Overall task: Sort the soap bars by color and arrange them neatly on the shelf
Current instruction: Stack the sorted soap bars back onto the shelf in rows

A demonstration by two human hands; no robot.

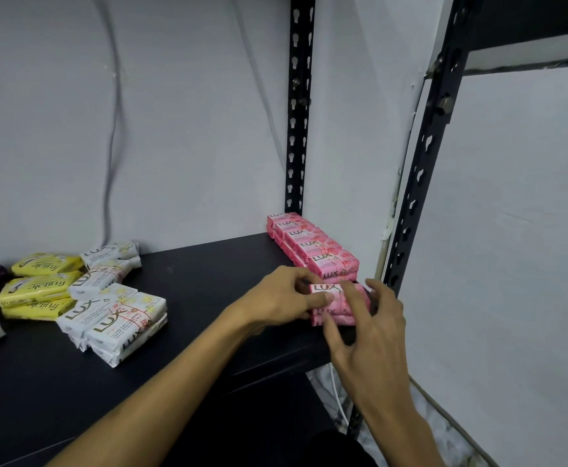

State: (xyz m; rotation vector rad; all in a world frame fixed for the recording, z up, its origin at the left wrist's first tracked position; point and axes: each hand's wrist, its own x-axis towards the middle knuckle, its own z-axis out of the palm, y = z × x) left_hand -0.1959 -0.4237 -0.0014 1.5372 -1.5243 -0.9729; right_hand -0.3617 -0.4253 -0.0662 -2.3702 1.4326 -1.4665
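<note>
Pink soap bars [313, 246] run in a stacked row along the right end of the black shelf [208, 264], back toward the wall. At the near end of that row I see a short pink stack [335, 306] held between both hands. My left hand [282, 298] reaches in from the left, thumb and fingers curled onto the top bar's left end. My right hand [370, 318] comes from the front right, index finger laid over the top, thumb at the stack's front, the other fingers spread loosely. White soap bars [117, 315] and yellow soap bars [40, 284] lie on the shelf's left side.
</note>
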